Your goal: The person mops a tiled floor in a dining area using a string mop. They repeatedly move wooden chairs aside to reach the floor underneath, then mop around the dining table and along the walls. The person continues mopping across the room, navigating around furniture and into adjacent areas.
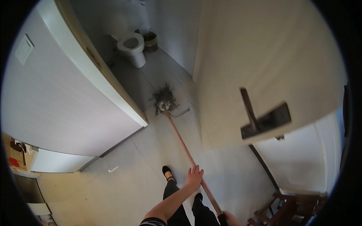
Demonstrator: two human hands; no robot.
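Observation:
A mop with a long wooden handle [181, 138] slants from the bottom of the view up to the bathroom doorway. Its grey strand head [167, 94] is spread on the tiled floor at the threshold. Partway along the handle, my left hand [194, 178] is wrapped on the wood. My right hand [230, 219] grips the black-covered upper end, partly cut off by the frame's lower edge. A few strands trail to the right of the mop head.
Beyond the doorway stand a white toilet [135, 50] and a waste bin [150, 42]. An open door [226, 62] with a dark lever handle [265, 121] borders the right. Wooden furniture [291, 209] sits lower right. A small pale object [113, 169] lies on the floor.

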